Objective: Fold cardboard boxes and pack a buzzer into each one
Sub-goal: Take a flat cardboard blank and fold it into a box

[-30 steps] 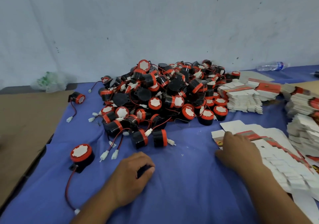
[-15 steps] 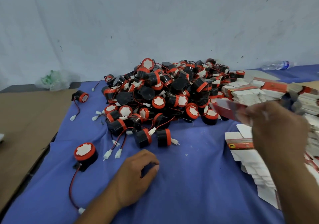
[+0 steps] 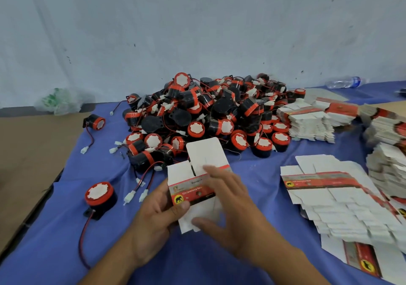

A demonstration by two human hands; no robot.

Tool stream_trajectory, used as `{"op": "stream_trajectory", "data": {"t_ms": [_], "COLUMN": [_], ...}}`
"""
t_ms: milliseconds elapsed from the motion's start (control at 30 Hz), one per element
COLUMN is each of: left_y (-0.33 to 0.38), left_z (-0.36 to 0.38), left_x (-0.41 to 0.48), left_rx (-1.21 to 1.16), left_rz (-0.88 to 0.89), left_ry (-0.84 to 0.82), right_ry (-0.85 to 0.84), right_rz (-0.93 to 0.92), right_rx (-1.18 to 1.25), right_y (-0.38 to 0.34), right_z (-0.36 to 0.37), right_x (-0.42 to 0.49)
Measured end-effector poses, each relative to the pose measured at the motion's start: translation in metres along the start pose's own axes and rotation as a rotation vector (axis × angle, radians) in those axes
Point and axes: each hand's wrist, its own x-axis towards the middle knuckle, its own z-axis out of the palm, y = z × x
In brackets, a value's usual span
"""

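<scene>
- We hold a flat box [image 3: 205, 153]: left hand [image 3: 157, 216] grips its edge, right hand [image 3: 228, 203] lies straight-fingered across it.
- Folding begins; next, we judge, squaring it open for a buzzer [image 3: 99, 193].

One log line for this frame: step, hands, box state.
step: box folding | left hand: grips cardboard box, thumb on front | right hand: straight fingers on box | box: not yet formed, flaps open

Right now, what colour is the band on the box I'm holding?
Mostly red, across the white box; head view.
</scene>
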Motion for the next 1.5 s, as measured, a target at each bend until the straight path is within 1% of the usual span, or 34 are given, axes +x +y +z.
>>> {"op": "stream_trajectory", "data": {"t_ms": [33, 100, 200, 333, 400, 467, 533, 600, 667, 733, 800, 867, 900, 1000, 1133, 1200, 1267, 1333, 1433, 1500], "left_y": [0.001, 0.000, 0.001, 0.003, 0.004, 0.007, 0.007, 0.007, 0.005, 0.003, 0.001, -0.002, -0.005, -0.010, -0.002, 0.001, 0.005, 0.011, 0.016, 0.017], "left_z": [0.002, 0.007, 0.009, 0.013, 0.015, 0.015, 0.014, 0.012, 0.010, 0.007, 0.007, 0.009, 0.011, 0.018, 0.028, 0.032, 0.034, 0.033, 0.030, 0.030], "left_x": [0.000, -0.001, -0.003, -0.006, -0.006, -0.007, -0.007, -0.007, -0.005, -0.005, -0.007, -0.009, -0.009, -0.010, -0.014, -0.015, -0.015, -0.015, -0.011, -0.008], "left_rx": [0.022, 0.097, 0.184, 0.110, 0.057, 0.029, 0.034, 0.093, 0.178, 0.242, 0.305, 0.356, 0.380, 0.398, 0.450, 0.470, 0.455, 0.453, 0.464, 0.441], "left_rz": [0.005, 0.025, 0.021, 0.009, 0.009, -0.002, -0.005, -0.005, -0.004, -0.004, 0.011, 0.038, 0.062, 0.125, 0.241, 0.311, 0.337, 0.340, 0.311, 0.267], "left_ry": [-0.026, -0.091, -0.123, -0.148, -0.123, -0.093, -0.115, -0.119, -0.087, -0.086, -0.095, -0.079, -0.070, 0.007, 0.097, 0.112, 0.105, 0.074, -0.035, -0.022], "right_ry": [-0.020, -0.120, -0.261, -0.347, -0.370, -0.351, -0.331, -0.313, -0.285, -0.230, -0.170, -0.153, -0.151, -0.115, -0.135, -0.118, -0.077, -0.062, -0.060, -0.082], "right_rz": [0.068, 0.170, 0.266, 0.241, 0.201, 0.170, 0.171, 0.160, 0.154, 0.174, 0.125, 0.051, 0.044, 0.078, 0.120, 0.140, 0.159, 0.194, 0.275, 0.330], "right_rx": [-0.018, -0.017, 0.130, 0.185, 0.170, 0.150, 0.192, 0.236, 0.279, 0.341, 0.278, 0.145, 0.109, 0.092, 0.089, 0.175, 0.275, 0.393, 0.608, 0.791], "right_y": [0.004, 0.009, 0.008, 0.002, 0.001, -0.001, -0.001, -0.001, -0.001, -0.002, -0.002, -0.001, 0.000, -0.004, -0.016, -0.021, -0.024, -0.025, -0.024, -0.028], "right_z": [-0.003, -0.007, -0.012, -0.015, -0.016, -0.016, -0.017, -0.018, -0.018, -0.017, -0.015, -0.011, -0.010, -0.005, -0.002, -0.005, -0.010, -0.018, -0.029, -0.029], "right_x": [0.000, 0.000, -0.003, -0.005, -0.005, -0.005, -0.005, -0.005, -0.004, -0.004, -0.004, -0.004, -0.004, -0.002, -0.002, -0.001, -0.001, 0.000, 0.001, 0.005]}}
